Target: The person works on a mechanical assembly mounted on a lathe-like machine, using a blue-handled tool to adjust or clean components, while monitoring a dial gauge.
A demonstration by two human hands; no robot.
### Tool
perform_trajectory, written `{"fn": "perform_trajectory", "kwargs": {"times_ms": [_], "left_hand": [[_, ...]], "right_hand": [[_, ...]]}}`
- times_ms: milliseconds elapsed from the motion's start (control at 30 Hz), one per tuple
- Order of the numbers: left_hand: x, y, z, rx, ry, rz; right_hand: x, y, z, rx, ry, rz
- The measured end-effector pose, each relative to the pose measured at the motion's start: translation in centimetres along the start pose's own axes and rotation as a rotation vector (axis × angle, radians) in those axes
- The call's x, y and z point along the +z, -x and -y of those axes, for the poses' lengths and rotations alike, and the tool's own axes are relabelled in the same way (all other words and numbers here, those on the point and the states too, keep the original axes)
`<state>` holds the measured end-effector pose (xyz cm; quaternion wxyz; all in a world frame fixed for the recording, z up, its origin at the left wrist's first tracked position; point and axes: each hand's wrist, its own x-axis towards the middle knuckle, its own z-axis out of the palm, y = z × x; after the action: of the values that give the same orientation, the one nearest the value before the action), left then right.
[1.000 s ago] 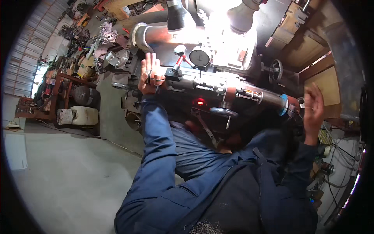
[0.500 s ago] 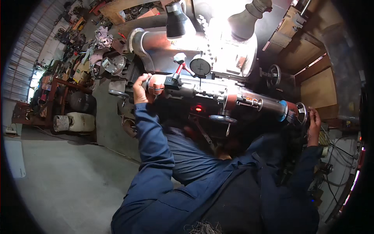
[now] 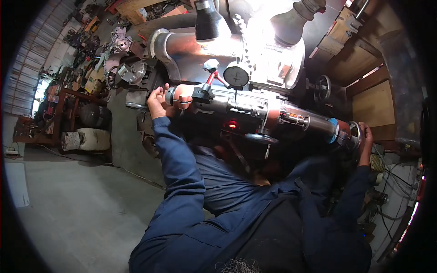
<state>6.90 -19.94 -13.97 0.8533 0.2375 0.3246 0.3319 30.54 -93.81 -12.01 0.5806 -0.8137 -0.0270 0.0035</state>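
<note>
My left hand (image 3: 157, 103) is just off the left end of a long metal shaft assembly (image 3: 214, 103), its fingers apart and holding nothing. A red clamp collar (image 3: 184, 97) sits near that end. At the opposite end my right hand (image 3: 365, 139) is closed around the rim of a metal handwheel (image 3: 355, 135). A round dial indicator (image 3: 236, 76) stands over the shaft, its thin stem pointing down at it, on a red jointed arm (image 3: 210, 82) with a pale knob. Below the middle is a smaller handwheel (image 3: 260, 138) with a crank handle.
Two work lamps, a black one (image 3: 210, 23) and a grey one (image 3: 291, 22), hang over the machine bed (image 3: 200, 48). Another handwheel (image 3: 324, 87) lies to the right. Metal parts crowd the left, near a white jug (image 3: 94, 139). A red light (image 3: 232, 124) glows beneath.
My left hand has let go of the shaft's left end and moved slightly left. My right hand stays at the right handwheel. The view has shifted a little.
</note>
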Motion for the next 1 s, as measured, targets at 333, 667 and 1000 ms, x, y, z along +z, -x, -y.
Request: {"fn": "perform_trajectory", "kwargs": {"times_ms": [333, 667, 1000], "left_hand": [[-1.6, -1.0, -0.4, -0.018, -0.005, 0.029], [1.0, 1.2, 0.0, -0.043, -0.136, 0.154], [4.2, 2.2, -1.5, -0.092, -0.692, 0.257]], "right_hand": [[1.9, 2.0, 1.7, -0.113, 0.326, 0.206], [-5.6, 2.8, -7.9, -0.053, 0.526, 0.197], [-3.9, 5.3, 5.1, 0.144, 0.023, 0.324]]}}
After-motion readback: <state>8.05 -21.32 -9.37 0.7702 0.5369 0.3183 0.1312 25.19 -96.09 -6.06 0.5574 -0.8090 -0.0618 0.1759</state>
